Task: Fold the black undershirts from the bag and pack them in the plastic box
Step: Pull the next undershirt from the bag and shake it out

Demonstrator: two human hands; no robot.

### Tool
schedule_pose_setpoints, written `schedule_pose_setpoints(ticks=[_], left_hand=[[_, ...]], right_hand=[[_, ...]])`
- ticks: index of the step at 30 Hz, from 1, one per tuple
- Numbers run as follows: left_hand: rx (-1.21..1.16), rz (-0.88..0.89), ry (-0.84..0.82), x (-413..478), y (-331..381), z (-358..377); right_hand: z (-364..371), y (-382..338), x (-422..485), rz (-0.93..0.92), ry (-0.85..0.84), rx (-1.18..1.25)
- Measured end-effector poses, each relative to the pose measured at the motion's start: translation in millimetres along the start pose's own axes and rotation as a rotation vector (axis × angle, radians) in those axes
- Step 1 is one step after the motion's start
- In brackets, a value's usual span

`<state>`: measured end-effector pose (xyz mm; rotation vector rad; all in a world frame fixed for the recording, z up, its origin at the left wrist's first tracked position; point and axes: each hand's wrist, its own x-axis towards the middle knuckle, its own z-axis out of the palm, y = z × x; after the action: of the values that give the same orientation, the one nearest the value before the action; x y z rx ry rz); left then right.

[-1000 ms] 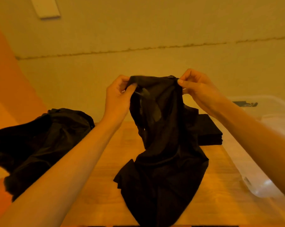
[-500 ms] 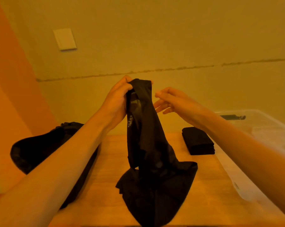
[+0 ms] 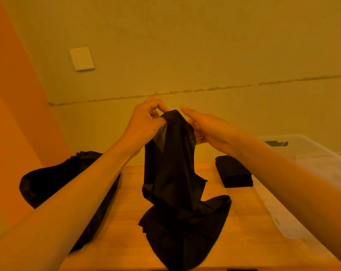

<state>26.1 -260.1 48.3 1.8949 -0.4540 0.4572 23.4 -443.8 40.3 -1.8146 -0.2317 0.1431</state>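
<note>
A black undershirt hangs in front of me above the wooden table, its lower part heaped on the tabletop. My left hand pinches its top edge between thumb and curled fingers. My right hand is against the shirt's right upper edge with its thumb stretched out; its fingers lie behind the cloth, and their hold is hidden. A stack of folded black undershirts lies on the table to the right. The black bag slumps at the table's left. The clear plastic box stands at the right.
A wall rises just behind the table, with a white switch plate at upper left. An orange surface borders the left side. A small dark item shows at the box's far rim.
One second ago both hands held the shirt's top spread apart. My right hand then let go and moved in close to the left. The view has tilted upward.
</note>
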Motion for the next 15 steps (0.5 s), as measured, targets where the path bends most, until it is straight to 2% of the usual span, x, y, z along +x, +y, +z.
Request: schedule_pose_setpoints(ticks=[2,4,6,9,13,15], left_hand=[[0.017,-0.009,0.022,0,-1,1],[0.014,-0.022,0.029,-1,-4,2],[0.022,-0.036,0.024,-2,-6,6],[0.023,-0.077,-0.007,-6,-11,12],[-0.025,-0.168,-0.076,-9,-17,14],[-0.044,-0.197,-0.13,-11,-20,14]], right_hand=[[0,4,-5,0.093,0.055,-0.08],[1,9,-12,0.13,-0.018,-0.196],[2,16,-19,0.089,-0.085,-0.252],[-2,27,-18,0.013,-0.023,-0.219],[-9,32,-14,0.018,0.013,-0.142],[-10,31,-14,-0.064,0.078,-0.05]])
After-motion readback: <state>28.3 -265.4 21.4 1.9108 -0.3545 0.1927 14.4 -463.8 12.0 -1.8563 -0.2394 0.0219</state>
